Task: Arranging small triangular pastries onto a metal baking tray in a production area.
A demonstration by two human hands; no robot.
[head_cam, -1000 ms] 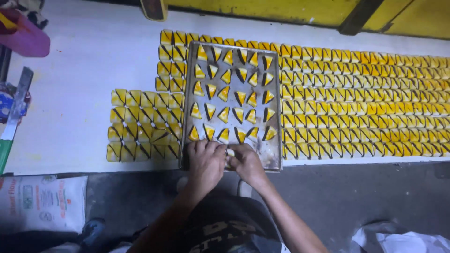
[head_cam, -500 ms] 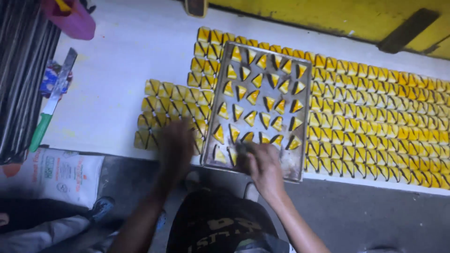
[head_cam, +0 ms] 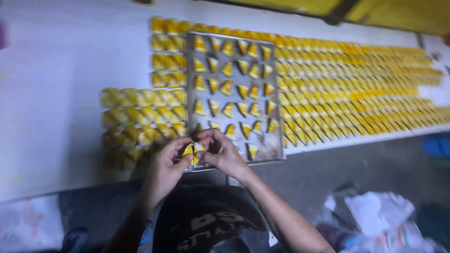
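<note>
Hands meet at 6 o'clock, low centre of the head view, just off the near edge of the metal tray [head_cam: 274, 154]. Your left hand [head_cam: 165, 171] and right hand [head_cam: 224, 152] both pinch one small yellow folded packet [head_cam: 192, 153], fingers closed on it from either side, thumbs on top. Packet sits between the two hands, touching both, lifted off the surface right at the tray's near left corner.

Tray is a flat grey sheet, lying on the white table [head_cam: 61, 93], running from 6 up toward 12 o'clock. On it, spaced rows of yellow triangular packets [head_cam: 234, 89], each apart from its neighbours; near right corner of the tray shows bare metal.

At 9 o'clock of the tray, a tight block of the same yellow pieces [head_cam: 140, 115], touching each other, blurred, so exact shape is hard to tell. Another short stack of rows at 11 o'clock [head_cam: 166, 51], just beside the tray's left edge. At 3 o'clock, a long dense field of yellow packets [head_cam: 365, 89] reaching the right side of the frame.

At 5 o'clock, below the table, crumpled white plastic bags [head_cam: 375, 215] on the dark floor. Your dark shirt [head_cam: 211, 225] fills bottom centre.
</note>
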